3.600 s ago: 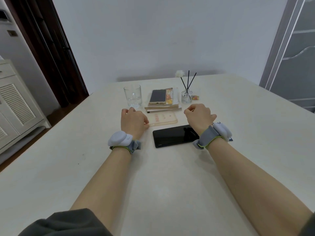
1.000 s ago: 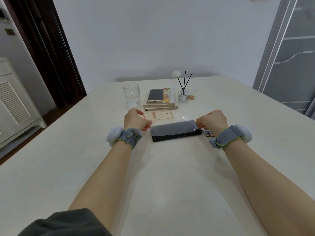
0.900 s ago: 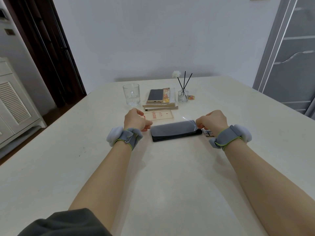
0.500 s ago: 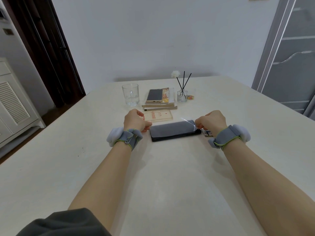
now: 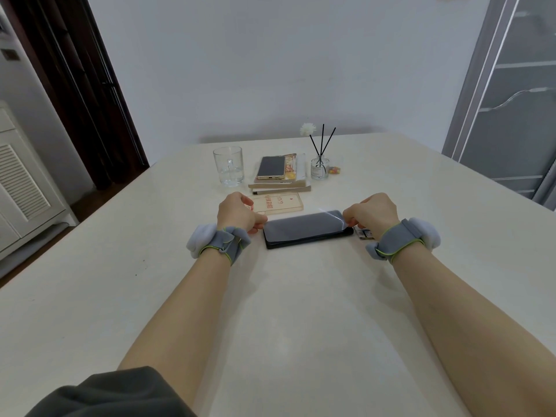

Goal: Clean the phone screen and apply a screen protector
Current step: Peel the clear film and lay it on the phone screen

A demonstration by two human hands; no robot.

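A black phone (image 5: pixel 313 241) lies flat and sideways on the white table (image 5: pixel 285 311) between my hands. A clear screen protector (image 5: pixel 304 225) lies over its screen, with the right end lifted slightly. My left hand (image 5: pixel 239 213) pinches the protector's left end. My right hand (image 5: pixel 371 210) pinches the right end. Both wrists wear grey bands.
Behind the phone lies a beige packaging card (image 5: pixel 278 203). Farther back stand a glass (image 5: pixel 228 166), a second phone (image 5: pixel 271 167) on stacked books (image 5: pixel 281 185) and a reed diffuser (image 5: pixel 319 167). Small wipe packets (image 5: pixel 364 234) lie by my right wrist.
Earlier the phone's screen was bare and my fists rested by it. Now both hands hold the protector over the screen; over the last second it has sunk slightly closer to the phone.
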